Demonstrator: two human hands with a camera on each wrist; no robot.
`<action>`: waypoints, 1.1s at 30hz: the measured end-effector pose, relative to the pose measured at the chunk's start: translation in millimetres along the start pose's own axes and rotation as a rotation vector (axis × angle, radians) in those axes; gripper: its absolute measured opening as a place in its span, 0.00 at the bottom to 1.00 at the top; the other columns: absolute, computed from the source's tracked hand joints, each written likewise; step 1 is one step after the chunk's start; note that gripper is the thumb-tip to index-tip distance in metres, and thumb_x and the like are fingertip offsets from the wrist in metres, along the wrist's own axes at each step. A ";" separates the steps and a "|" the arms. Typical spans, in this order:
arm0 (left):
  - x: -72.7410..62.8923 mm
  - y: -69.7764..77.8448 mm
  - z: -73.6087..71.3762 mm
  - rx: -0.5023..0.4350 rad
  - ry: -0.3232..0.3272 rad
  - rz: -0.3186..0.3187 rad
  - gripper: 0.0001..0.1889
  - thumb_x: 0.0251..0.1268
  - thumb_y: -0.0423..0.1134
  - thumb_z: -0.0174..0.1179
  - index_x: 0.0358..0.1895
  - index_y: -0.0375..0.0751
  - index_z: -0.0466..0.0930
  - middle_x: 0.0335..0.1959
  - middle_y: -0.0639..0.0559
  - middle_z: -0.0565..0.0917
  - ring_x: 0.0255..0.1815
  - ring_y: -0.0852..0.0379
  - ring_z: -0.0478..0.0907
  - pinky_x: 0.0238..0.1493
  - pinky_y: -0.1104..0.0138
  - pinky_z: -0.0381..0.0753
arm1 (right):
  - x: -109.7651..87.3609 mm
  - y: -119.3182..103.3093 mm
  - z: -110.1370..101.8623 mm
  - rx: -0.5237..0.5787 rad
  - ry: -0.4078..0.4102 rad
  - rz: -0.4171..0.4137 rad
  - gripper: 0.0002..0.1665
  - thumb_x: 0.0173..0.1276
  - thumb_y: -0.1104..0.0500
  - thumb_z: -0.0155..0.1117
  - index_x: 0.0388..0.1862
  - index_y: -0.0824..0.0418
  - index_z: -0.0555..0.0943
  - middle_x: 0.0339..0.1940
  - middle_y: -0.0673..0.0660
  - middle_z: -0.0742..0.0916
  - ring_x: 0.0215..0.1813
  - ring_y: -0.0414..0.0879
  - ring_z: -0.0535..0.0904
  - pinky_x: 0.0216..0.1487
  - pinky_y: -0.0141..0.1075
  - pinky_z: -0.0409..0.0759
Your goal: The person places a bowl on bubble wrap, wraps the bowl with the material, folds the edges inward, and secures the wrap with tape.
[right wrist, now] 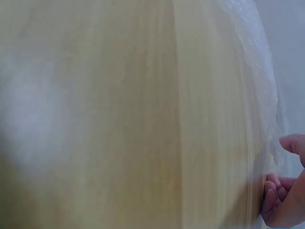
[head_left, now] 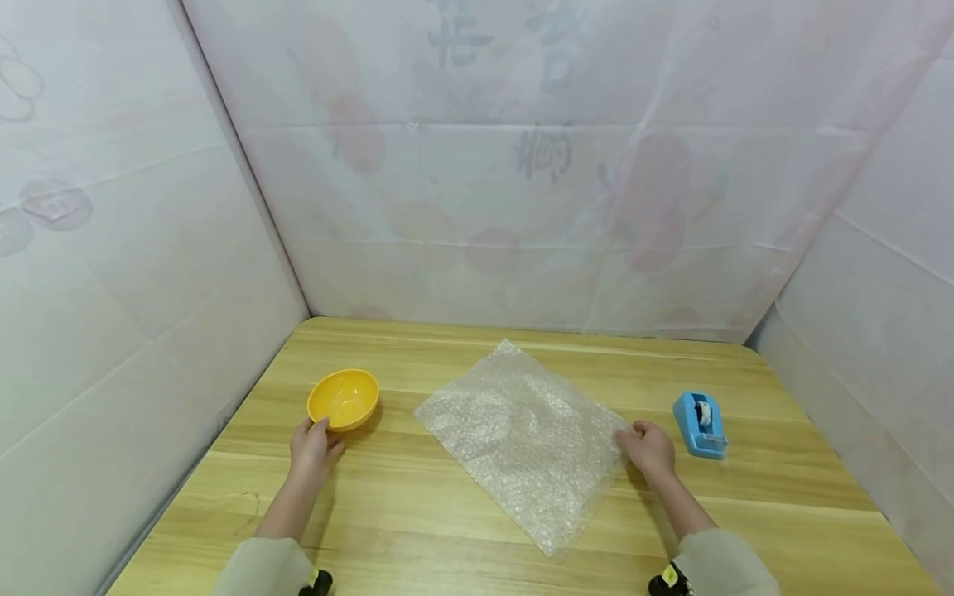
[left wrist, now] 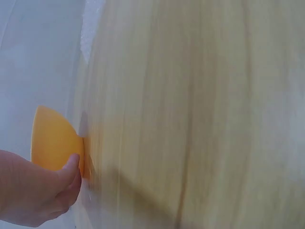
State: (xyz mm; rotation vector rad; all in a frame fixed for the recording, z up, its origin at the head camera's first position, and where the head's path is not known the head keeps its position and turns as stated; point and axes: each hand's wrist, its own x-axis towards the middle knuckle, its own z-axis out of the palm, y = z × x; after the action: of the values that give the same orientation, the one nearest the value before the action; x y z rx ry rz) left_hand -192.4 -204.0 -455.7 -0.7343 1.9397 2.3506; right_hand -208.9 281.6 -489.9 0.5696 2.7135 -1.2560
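A yellow bowl (head_left: pixel 344 399) stands at the left of the table with its hollow facing up. My left hand (head_left: pixel 310 455) grips its near edge; the left wrist view shows the bowl's outer side (left wrist: pixel 53 140) with a digit of the hand (left wrist: pixel 40 188) against it. Mid-table, a clear sheet of bubble wrap (head_left: pixel 525 443) lies spread, corner pointing away. At its right corner, my right hand (head_left: pixel 650 451) holds the edge between thumb and fingers. In the right wrist view the hand (right wrist: pixel 288 195) is partly cut off, beside the bubble wrap (right wrist: pixel 257 57).
A blue tape dispenser (head_left: pixel 699 424) with a roll of tape stands right of my right hand. The wooden table (head_left: pixel 417 530) is bounded by pale printed cloth walls (head_left: pixel 522 281) at the back and both sides.
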 end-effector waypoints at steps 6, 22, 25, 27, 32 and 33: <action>-3.2 1.5 2.8 -0.048 0.008 -0.015 0.30 0.73 0.37 0.31 0.72 0.32 0.34 0.62 0.37 0.59 0.46 0.60 0.69 0.68 0.57 0.63 | 2.4 -3.9 4.0 -0.101 0.072 -0.002 0.30 0.65 0.53 0.53 0.58 0.74 0.67 0.58 0.73 0.73 0.57 0.67 0.69 0.55 0.56 0.71; -3.6 6.5 6.3 -0.180 0.023 -0.060 0.31 0.69 0.30 0.34 0.72 0.33 0.34 0.73 0.35 0.44 0.69 0.46 0.54 0.56 0.74 0.74 | 1.2 -11.5 8.5 -0.134 0.191 -0.087 0.13 0.59 0.63 0.59 0.39 0.70 0.73 0.35 0.66 0.79 0.38 0.56 0.73 0.33 0.41 0.74; -5.5 6.5 9.7 -0.158 -0.018 -0.069 0.31 0.69 0.29 0.34 0.72 0.32 0.33 0.74 0.35 0.43 0.68 0.46 0.54 0.54 0.76 0.75 | 1.1 -12.3 8.8 -0.137 0.189 -0.102 0.12 0.59 0.63 0.58 0.39 0.70 0.72 0.35 0.66 0.79 0.37 0.56 0.73 0.32 0.40 0.73; -6.4 6.3 12.7 -0.148 -0.049 -0.073 0.32 0.69 0.29 0.34 0.72 0.32 0.31 0.74 0.34 0.42 0.69 0.45 0.53 0.55 0.76 0.75 | 1.5 -12.1 9.2 -0.140 0.191 -0.110 0.12 0.59 0.63 0.57 0.39 0.70 0.72 0.36 0.66 0.79 0.38 0.56 0.74 0.33 0.41 0.73; -9.1 5.5 22.3 -0.134 -0.102 -0.078 0.32 0.69 0.28 0.35 0.72 0.32 0.31 0.74 0.33 0.42 0.68 0.45 0.54 0.52 0.76 0.77 | -0.3 -11.6 10.3 -0.140 0.196 -0.117 0.12 0.58 0.64 0.57 0.40 0.70 0.72 0.37 0.67 0.79 0.40 0.59 0.74 0.36 0.45 0.74; -9.9 5.1 24.5 -0.130 -0.108 -0.079 0.32 0.69 0.29 0.35 0.72 0.31 0.31 0.73 0.33 0.42 0.67 0.46 0.55 0.51 0.76 0.78 | -0.9 -11.6 10.3 -0.143 0.196 -0.120 0.12 0.58 0.64 0.57 0.40 0.70 0.72 0.37 0.68 0.79 0.41 0.59 0.74 0.36 0.46 0.74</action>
State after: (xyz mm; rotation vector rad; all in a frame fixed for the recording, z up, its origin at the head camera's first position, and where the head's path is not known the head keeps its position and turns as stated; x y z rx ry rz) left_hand -193.6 -179.7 -444.4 -0.6616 1.6986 2.4325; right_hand -213.1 266.7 -488.2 0.5478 3.0108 -1.0699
